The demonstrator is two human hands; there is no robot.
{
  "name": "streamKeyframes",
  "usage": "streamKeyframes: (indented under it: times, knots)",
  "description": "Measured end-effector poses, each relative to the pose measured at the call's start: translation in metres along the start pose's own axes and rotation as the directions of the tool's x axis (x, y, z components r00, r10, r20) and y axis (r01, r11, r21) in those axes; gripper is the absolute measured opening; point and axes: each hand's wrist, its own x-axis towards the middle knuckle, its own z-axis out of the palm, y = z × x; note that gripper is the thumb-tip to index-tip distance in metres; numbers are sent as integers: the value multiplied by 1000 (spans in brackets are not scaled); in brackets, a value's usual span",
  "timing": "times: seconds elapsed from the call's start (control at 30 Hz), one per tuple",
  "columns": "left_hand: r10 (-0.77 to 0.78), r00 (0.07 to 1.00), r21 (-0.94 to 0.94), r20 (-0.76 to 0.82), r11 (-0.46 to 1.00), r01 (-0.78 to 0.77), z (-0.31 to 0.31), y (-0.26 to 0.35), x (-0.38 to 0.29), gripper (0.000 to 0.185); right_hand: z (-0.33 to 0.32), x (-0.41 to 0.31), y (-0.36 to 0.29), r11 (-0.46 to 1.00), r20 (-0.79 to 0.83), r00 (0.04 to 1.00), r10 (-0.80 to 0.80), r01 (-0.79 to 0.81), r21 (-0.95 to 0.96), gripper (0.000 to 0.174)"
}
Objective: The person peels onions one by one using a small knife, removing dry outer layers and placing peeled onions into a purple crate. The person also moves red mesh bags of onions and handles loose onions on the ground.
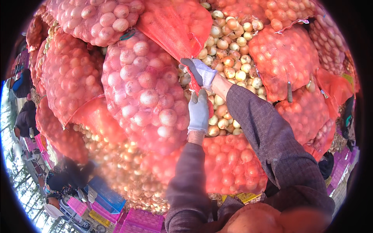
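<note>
Gloved in grey-palmed knit, my right hand (199,72) grips the gathered, twisted neck of a red mesh sack (177,26) that stretches away up the pile. Just below it, my left hand (198,112), also gloved, holds the twisted red mesh end (194,84). More of that mesh hangs beside the left hand. Loose yellow onions (227,61) lie to the right of and beneath my hands. A full pink mesh sack of onions (145,87) bulges at my left hand's left side. The sack's mouth is partly hidden by my fingers.
A knife (289,92) with a dark handle rests against a full red onion sack (284,61) at right. Another full sack (233,163) lies near my body. Pink crates (142,221) and a blue crate (106,195) stand lower left, near a bending person (65,177).
</note>
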Motion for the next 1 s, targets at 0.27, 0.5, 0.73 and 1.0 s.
streamKeyframes:
  times: [0.27, 0.5, 0.73, 1.0]
  knots:
    - [53, 997, 129, -55, 991, -46, -29, 12, -82, 19, 39, -63, 19, 998, 89, 995, -53, 51, 20, 16]
    - [350, 921, 957, -172, 283, 71, -120, 60, -15, 57, 7, -18, 31, 543, -114, 980, -165, -6, -840, 29]
    - [394, 891, 964, -227, -39, 262, -119, 81, 64, 121, -16, -3, 26, -294, 289, 945, -153, 236, -926, 15]
    - [230, 717, 747, -658, 74, 661, -89, 92, 115, 138, -6, -43, -30, 742, 80, 996, 31, 31, -670, 39]
